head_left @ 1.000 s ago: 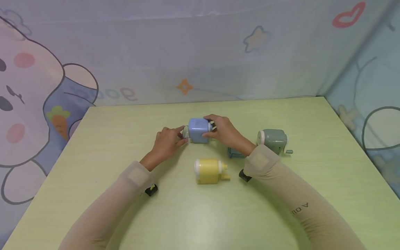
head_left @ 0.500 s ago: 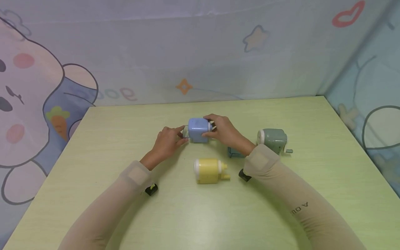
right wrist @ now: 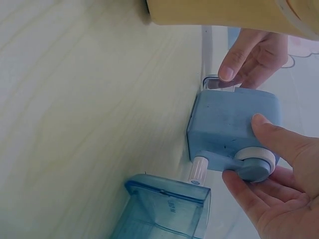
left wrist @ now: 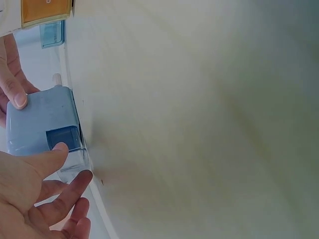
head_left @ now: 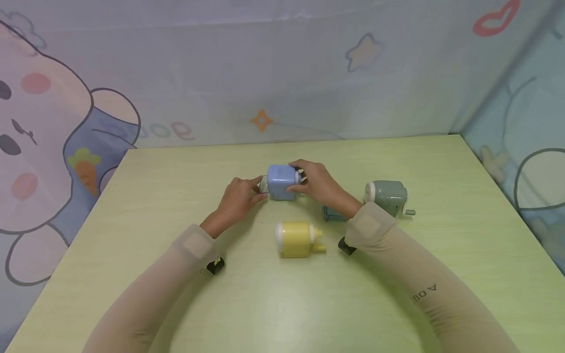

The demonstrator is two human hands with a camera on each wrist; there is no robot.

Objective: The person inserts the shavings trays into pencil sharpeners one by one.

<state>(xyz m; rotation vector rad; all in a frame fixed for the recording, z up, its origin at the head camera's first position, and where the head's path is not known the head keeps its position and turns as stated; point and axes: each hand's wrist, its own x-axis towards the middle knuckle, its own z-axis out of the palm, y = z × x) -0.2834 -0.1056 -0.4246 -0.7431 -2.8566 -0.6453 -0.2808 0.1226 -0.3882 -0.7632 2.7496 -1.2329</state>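
On the tabletop stands a blue crank pencil sharpener [head_left: 281, 182], a pale post-like crank handle [right wrist: 199, 171] showing on its crank end in the right wrist view. My right hand [head_left: 319, 184] grips its body at that end, thumb on one face. At the opposite end, my left hand [head_left: 238, 198] pinches a clear shavings drawer [left wrist: 75, 165] between thumb and fingertips. The drawer sticks partly out of the slot in the blue body. How deep it sits inside is hidden.
A yellow pencil sharpener [head_left: 295, 240] stands nearer the front. A grey-green sharpener [head_left: 388, 196] is right of my right wrist. Beside it, a translucent teal drawer [right wrist: 169, 209] lies apart, partly hidden by the forearm in the head view. A printed curtain [head_left: 212, 73] borders the table's back.
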